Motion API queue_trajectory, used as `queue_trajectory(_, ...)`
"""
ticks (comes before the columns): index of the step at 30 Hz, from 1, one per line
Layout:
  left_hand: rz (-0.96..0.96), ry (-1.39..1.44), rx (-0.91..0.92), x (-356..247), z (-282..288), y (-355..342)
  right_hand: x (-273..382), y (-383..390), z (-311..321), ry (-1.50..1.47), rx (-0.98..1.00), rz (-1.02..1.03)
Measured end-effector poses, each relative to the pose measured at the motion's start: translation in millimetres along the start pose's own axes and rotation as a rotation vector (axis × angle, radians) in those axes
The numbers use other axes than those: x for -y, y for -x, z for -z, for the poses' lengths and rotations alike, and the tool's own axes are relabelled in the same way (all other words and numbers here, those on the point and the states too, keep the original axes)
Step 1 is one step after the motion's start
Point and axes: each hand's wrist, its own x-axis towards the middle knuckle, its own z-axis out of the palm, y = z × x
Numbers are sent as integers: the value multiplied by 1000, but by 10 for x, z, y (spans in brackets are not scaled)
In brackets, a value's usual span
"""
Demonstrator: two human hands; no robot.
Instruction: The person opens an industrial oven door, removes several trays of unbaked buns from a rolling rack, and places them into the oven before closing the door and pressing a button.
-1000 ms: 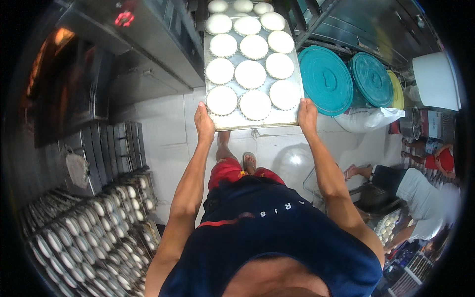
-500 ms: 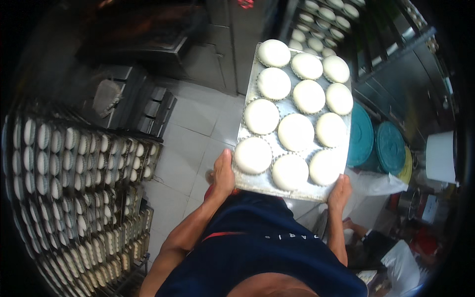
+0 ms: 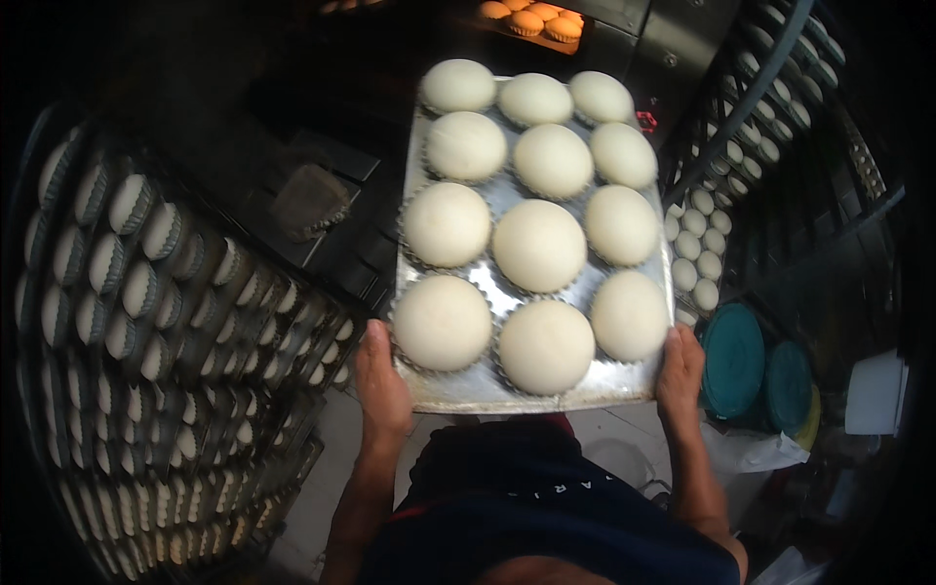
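A metal tray [image 3: 458, 387] fills the middle of my view, carrying several pale, domed dough rounds [image 3: 538, 249] in fluted molds, arranged in rows. My left hand [image 3: 383, 375] grips its near left corner. On the near right corner, my right hand [image 3: 681, 366] is closed round the edge. Above the far end of the tray, a dark oven opening [image 3: 526, 39] glows orange with browned buns [image 3: 526, 21] inside.
Racks with more pale dough rounds stand at left [image 3: 132, 205] and upper right [image 3: 704, 244]. A worn grey pad [image 3: 307, 200] lies on dark metalwork left of the tray. Teal lids [image 3: 731, 361], a white container [image 3: 873, 395] and a white sack [image 3: 751, 448] are at lower right.
My view has swung round toward the oven, whose glowing buns now show at the top. The tray has come round with both hands still on it and appears higher and larger.
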Motion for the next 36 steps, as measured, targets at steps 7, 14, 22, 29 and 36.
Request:
queue_trajectory(7,-69,298,41,162,-307,-375,-151,-742,109,-295,149,-12)
queue_trajectory(14,-22,100,-46,-376,-717,-1987,186,-2388,-785,-192,196,105)
queue_trajectory(22,-195,46,98,-601,-959,-4201,676,-3750,-1899,-361,172,-40)
queue_trajectory(29,-207,-66,206,-847,-1369,-5717,844,-4543,-2545,-489,76,-140)
queue_trajectory(36,-233,-212,283,-818,-1607,-6969,1035,-4996,-3120,-540,-63,-162)
